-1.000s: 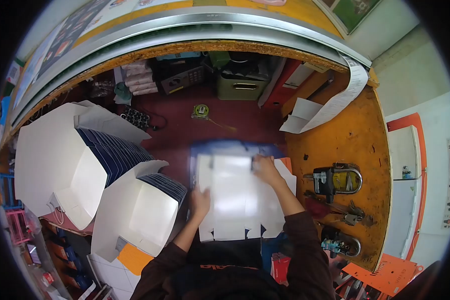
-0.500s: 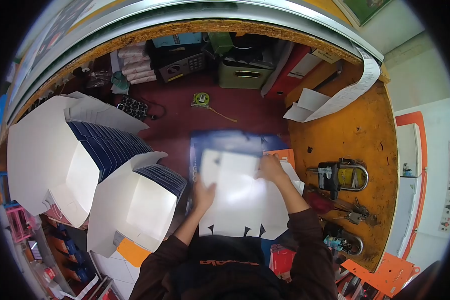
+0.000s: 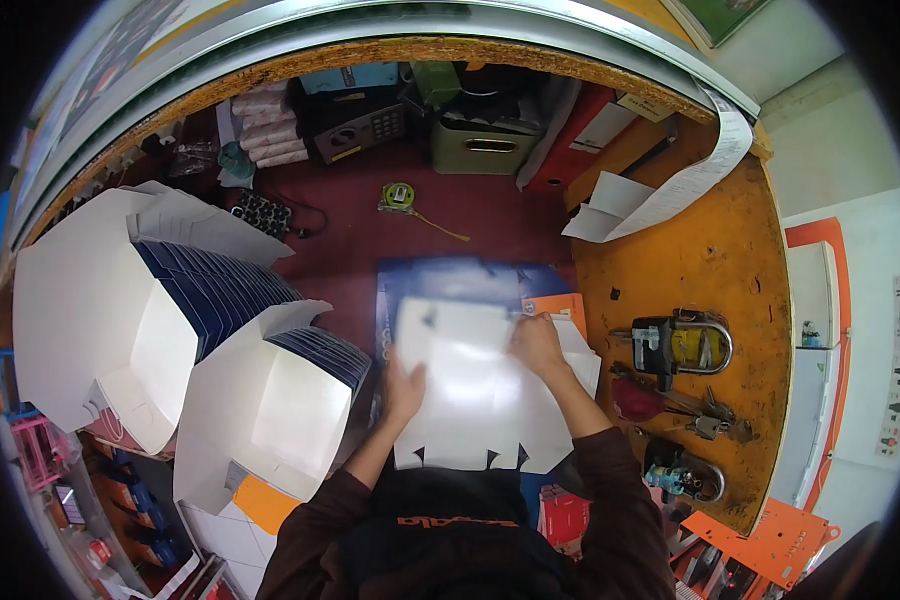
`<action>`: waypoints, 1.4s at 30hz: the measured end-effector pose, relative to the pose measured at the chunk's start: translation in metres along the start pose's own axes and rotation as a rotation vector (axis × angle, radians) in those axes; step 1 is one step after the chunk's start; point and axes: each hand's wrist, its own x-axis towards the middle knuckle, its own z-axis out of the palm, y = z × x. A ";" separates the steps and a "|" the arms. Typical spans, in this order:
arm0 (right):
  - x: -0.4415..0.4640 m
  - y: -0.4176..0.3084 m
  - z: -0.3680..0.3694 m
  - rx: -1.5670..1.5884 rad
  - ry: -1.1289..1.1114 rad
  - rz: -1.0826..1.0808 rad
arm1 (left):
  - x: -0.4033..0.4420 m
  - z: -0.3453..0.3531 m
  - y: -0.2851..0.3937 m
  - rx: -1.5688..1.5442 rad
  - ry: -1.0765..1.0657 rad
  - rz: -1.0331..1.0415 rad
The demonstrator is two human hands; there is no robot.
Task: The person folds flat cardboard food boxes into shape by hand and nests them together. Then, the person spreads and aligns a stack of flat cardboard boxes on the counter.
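A white die-cut cardboard sheet (image 3: 470,400) lies in front of me, with dark notches along its near edge and a blurred far edge. Beneath its far side shows a blue sheet (image 3: 395,285). My left hand (image 3: 403,388) is at the sheet's left edge, thumb over the white surface. My right hand (image 3: 537,345) has its fingers closed on the sheet's upper right part. An orange piece (image 3: 560,304) lies just beyond the right hand. Stacks of nested white-and-blue folded boxes, one larger (image 3: 100,300) and one smaller (image 3: 270,420), stand on the left.
A tape measure (image 3: 398,195) lies on the dark red surface (image 3: 350,220). Behind it are a green box (image 3: 480,150) and a dark safe (image 3: 360,133). Padlocks (image 3: 682,345) and keys (image 3: 708,427) lie on the wooden board at right, under a curling paper strip (image 3: 670,200).
The view has tilted slightly since a second ago. The white sheet's far edge has folded or shifted toward me, baring more of the blue sheet. Both hands stay at its sides.
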 end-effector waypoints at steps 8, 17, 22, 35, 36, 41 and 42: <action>-0.001 0.003 -0.005 0.016 0.011 -0.105 | 0.046 0.009 0.120 0.426 -0.075 0.723; -0.046 -0.024 -0.017 -0.010 0.410 -0.140 | 0.036 0.000 0.128 0.395 -0.241 0.713; -0.015 -0.007 -0.014 0.001 0.257 -0.091 | 0.054 0.030 0.106 0.413 -0.128 0.638; 0.015 0.004 -0.021 -0.101 -0.043 -0.072 | 0.085 0.016 0.125 0.617 -0.542 0.381; 0.017 0.007 -0.016 -0.063 -0.046 -0.119 | 0.088 0.016 0.119 0.561 -0.563 0.428; 0.012 0.011 -0.001 -0.019 -0.054 -0.149 | 0.084 0.021 0.103 0.449 -0.523 0.497; 0.010 0.011 0.001 -0.001 -0.009 -0.162 | 0.082 0.022 0.104 0.465 -0.495 0.493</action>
